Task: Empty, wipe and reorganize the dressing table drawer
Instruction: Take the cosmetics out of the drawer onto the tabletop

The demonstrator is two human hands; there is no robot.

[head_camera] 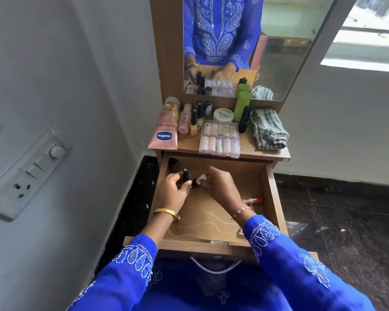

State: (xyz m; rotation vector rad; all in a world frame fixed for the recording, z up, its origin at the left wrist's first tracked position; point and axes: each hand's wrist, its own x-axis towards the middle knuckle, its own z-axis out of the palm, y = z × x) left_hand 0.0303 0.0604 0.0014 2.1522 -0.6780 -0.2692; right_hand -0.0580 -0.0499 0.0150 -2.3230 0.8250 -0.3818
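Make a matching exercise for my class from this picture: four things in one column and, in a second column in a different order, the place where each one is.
Things
1. Pink Vaseline lotion tube
2. Grey checked folded cloth
3. Small black bottle
4. Red-capped thin tube

Places
A. On the floor of the open wooden drawer, near its right wall
B. At the left edge of the table top
C. In the grip of the left hand
D. At the right end of the table top

Pairs: 1-B, 2-D, 3-C, 4-A
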